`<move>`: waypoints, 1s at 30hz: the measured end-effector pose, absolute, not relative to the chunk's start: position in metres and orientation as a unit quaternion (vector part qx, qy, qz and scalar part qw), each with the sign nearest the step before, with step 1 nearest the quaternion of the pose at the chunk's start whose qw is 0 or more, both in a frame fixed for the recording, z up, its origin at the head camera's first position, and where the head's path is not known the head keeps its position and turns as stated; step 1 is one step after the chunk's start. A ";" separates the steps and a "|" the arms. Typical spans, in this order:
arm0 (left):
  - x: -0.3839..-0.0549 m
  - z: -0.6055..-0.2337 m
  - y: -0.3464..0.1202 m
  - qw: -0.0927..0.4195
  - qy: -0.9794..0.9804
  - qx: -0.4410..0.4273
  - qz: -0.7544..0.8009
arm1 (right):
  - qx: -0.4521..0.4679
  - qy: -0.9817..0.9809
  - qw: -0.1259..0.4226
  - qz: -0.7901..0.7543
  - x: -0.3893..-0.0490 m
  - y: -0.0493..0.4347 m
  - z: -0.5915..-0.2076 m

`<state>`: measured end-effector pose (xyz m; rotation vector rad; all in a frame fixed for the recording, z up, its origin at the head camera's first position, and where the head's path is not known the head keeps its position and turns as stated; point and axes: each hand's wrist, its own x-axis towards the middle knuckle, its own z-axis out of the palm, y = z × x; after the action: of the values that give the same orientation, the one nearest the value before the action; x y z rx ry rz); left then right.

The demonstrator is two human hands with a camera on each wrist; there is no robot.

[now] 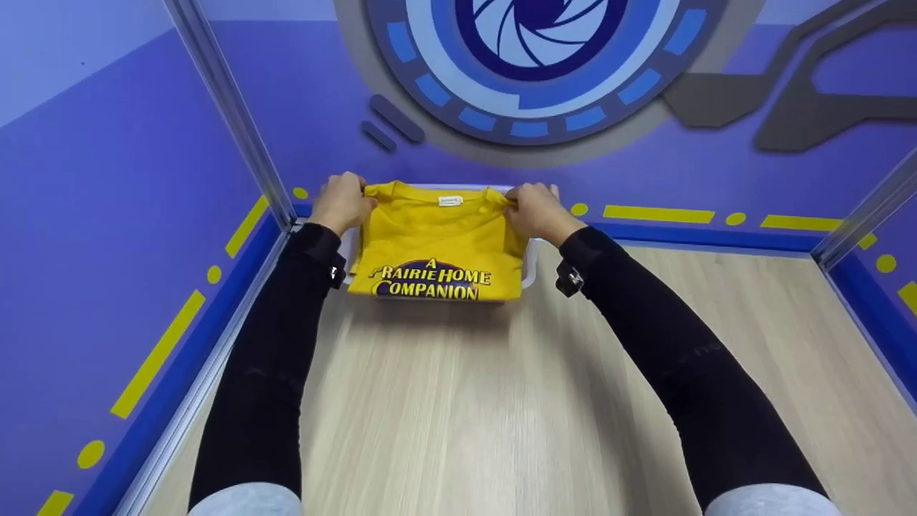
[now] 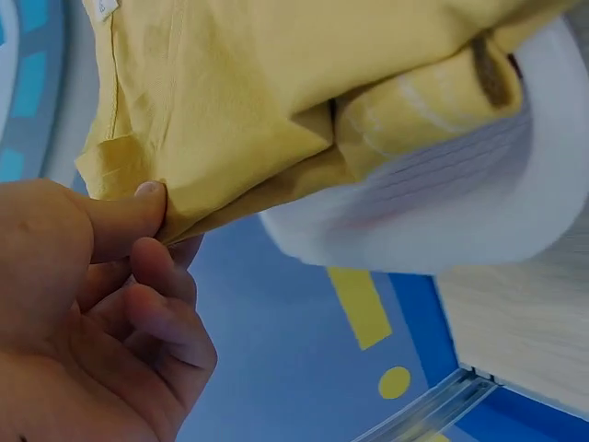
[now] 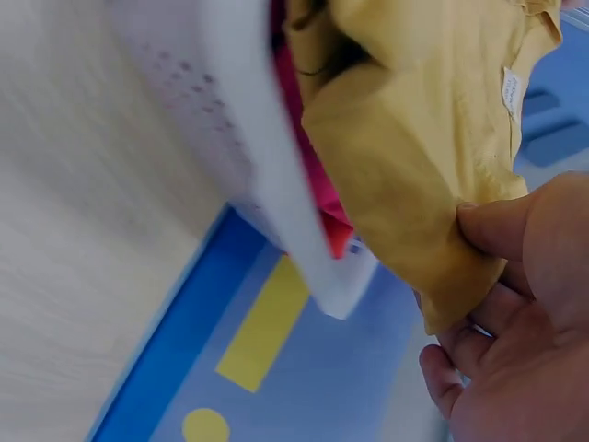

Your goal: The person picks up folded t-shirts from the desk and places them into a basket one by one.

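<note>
A folded yellow T-shirt [image 1: 444, 240] with "A Prairie Home Companion" lettering is held over a white basket [image 1: 530, 265] by the back wall. My left hand [image 1: 342, 203] pinches the shirt's left shoulder between thumb and fingers. On the other side, my right hand [image 1: 539, 210] pinches the right shoulder. The collar with its white label [image 1: 450, 201] lies between the hands. In the right wrist view, red-pink cloth [image 3: 317, 175] shows inside the basket under the shirt. Most of the basket's inside is hidden by the shirt.
A wood-grain table [image 1: 430, 401] spreads in front of the basket. Purple-blue panels with yellow marks form the back wall [image 1: 308, 107] and the side walls. A metal corner post [image 1: 229, 107] stands at the left.
</note>
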<state>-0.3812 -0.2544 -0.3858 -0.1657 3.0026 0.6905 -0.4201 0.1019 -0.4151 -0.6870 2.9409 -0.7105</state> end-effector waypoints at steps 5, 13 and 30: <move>-0.387 -0.398 -0.253 0.019 0.970 -0.082 0.226 | -0.211 0.953 0.022 -0.217 -0.424 0.098 -0.426; -0.387 -0.417 -0.250 0.030 0.969 -0.112 0.218 | -0.205 0.958 0.027 -0.198 -0.424 0.087 -0.445; -0.391 -0.410 -0.245 0.027 0.967 -0.107 0.230 | -0.209 0.964 -0.031 -0.164 -0.426 0.083 -0.448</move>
<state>-0.3905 -0.2452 -0.4096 -0.3300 2.9876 0.7096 -0.4257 0.0833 -0.4482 -0.6705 3.0880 -0.5240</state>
